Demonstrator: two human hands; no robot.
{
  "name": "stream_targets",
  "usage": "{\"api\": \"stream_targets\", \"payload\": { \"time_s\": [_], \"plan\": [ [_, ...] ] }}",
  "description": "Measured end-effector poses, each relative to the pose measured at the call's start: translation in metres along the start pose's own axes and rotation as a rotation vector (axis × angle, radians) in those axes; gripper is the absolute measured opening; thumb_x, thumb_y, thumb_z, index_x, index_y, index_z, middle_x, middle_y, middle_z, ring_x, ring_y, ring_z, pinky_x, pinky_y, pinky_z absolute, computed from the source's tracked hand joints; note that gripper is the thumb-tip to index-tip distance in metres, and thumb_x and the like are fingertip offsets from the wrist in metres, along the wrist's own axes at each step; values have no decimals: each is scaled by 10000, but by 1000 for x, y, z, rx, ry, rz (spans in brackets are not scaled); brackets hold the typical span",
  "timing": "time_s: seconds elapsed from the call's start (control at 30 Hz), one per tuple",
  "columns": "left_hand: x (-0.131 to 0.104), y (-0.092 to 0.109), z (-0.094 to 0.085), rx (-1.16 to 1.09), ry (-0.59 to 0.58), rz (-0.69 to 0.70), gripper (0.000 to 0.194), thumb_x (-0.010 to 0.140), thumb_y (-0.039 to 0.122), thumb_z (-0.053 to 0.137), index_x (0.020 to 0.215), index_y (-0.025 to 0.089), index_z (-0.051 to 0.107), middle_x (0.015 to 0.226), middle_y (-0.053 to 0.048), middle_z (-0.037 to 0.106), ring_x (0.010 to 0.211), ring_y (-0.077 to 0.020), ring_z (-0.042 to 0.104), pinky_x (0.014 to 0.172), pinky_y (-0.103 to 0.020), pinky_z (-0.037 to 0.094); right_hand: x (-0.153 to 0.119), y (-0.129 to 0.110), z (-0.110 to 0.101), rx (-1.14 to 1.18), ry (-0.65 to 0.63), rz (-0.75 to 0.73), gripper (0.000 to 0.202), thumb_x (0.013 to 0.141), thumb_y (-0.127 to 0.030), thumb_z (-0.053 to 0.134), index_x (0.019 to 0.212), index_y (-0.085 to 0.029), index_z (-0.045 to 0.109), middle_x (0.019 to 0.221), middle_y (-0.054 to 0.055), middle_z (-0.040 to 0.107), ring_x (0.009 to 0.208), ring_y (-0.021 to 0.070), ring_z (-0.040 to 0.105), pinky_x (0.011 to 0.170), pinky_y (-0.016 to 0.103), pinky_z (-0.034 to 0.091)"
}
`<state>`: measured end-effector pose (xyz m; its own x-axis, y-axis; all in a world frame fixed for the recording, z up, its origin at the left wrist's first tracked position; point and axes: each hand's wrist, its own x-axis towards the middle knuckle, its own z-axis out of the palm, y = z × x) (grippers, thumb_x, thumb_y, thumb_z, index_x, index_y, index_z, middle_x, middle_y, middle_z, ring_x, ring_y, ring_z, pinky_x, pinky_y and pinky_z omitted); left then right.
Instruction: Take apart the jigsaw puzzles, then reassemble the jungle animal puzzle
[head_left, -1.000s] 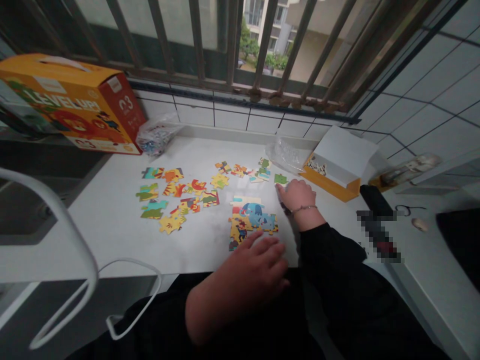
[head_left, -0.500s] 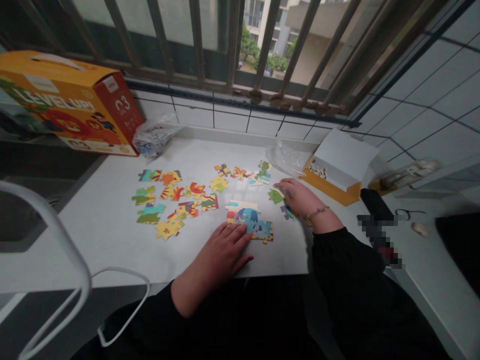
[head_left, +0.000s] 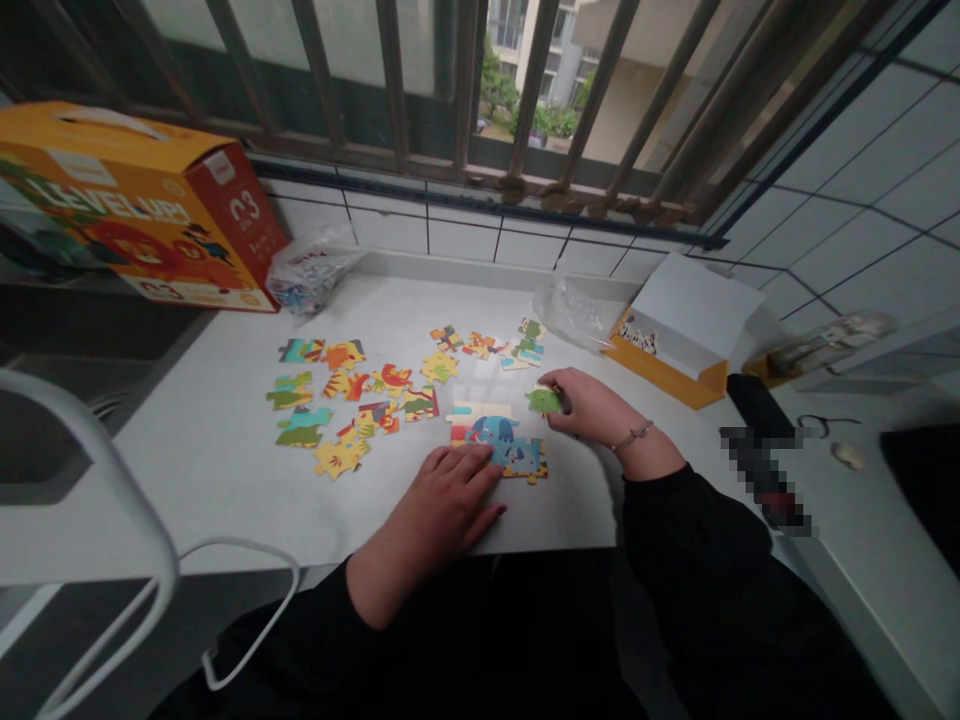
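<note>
Between the thumb and fingers of my right hand is a green puzzle piece, just beyond the upper right of a joined blue elephant section. My left hand lies flat with its fingers stretched out, the tips resting on that section's lower left part. Left of it, several joined and loose puzzle pieces lie on the white counter, yellow, orange and green. Farther back is a short row of loose pieces. Whatever lies under my right hand is hidden.
An orange box with a handle stands at the back left, beside a filled plastic bag. A crumpled clear bag and an open yellow-and-white box sit at the back right. A white curved tube crosses the left foreground.
My right hand has picked up the green piece, lifting it slightly and shifting it a little to the left. My left hand stays on the elephant section.
</note>
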<state>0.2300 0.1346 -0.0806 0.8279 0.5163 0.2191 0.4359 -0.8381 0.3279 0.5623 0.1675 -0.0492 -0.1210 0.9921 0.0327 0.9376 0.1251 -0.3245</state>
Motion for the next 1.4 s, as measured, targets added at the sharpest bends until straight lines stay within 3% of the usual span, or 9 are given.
{"api": "stream_targets", "payload": {
  "time_s": [0.23, 0.6, 0.83, 1.0, 1.2, 1.3, 1.4],
  "plan": [
    [1, 1, -2, -6, -1, -3, 404, 1076, 409, 619, 1419, 198, 650, 1569, -171, 626, 1395, -373, 603, 1160, -572, 466, -10, -21, -5, 143, -94, -305, 448, 800, -58, 788, 1209, -238, 758, 1273, 93, 703, 1228, 259, 662, 1125, 428, 545],
    [1, 2, -1, -11, 12, -3, 401, 1070, 397, 625, 1418, 198, 653, 1555, -169, 635, 1373, -372, 613, 1147, -580, 472, -10, -17, 5, 122, -73, -284, 428, 834, -96, 799, 1227, -261, 761, 1280, 88, 689, 1225, 262, 666, 1117, 445, 569],
    [1, 1, -2, -17, 1, -10, 392, 1075, 397, 616, 1419, 212, 648, 1563, -160, 628, 1405, -366, 595, 1169, -570, 464, -14, 30, -13, -69, 69, -2, 459, 798, -81, 760, 1235, -223, 756, 1264, 118, 700, 1205, 298, 680, 1115, 465, 559],
    [1, 2, -3, -15, -11, -17, 391, 1075, 398, 610, 1410, 200, 651, 1567, -165, 624, 1400, -377, 594, 1166, -583, 466, -13, 54, -23, -174, -36, 132, 450, 800, -57, 713, 1227, -187, 771, 1263, 140, 742, 1165, 293, 707, 1081, 419, 565],
    [2, 1, -3, -13, -10, -18, 398, 1077, 415, 610, 1413, 205, 651, 1562, -164, 628, 1398, -379, 595, 1158, -586, 468, 27, 23, -22, -161, 80, 193, 382, 945, -196, 630, 1296, -152, 775, 1287, 180, 774, 1191, 336, 716, 1086, 474, 557],
    [2, 1, -3, -14, -7, -22, 386, 1066, 402, 630, 1400, 210, 656, 1553, -163, 635, 1390, -375, 600, 1146, -580, 472, 64, 3, -16, -177, 87, 333, 378, 1027, -300, 587, 1335, -159, 756, 1332, 185, 768, 1178, 313, 723, 1059, 434, 547],
    [1, 2, -3, -15, -1, -21, 386, 1064, 394, 633, 1407, 220, 652, 1552, -154, 637, 1379, -365, 605, 1146, -570, 468, 99, -9, -7, -205, 97, 452, 426, 1064, -399, 573, 1295, -85, 743, 1226, 259, 778, 1141, 342, 735, 987, 431, 554]
  ]
}}
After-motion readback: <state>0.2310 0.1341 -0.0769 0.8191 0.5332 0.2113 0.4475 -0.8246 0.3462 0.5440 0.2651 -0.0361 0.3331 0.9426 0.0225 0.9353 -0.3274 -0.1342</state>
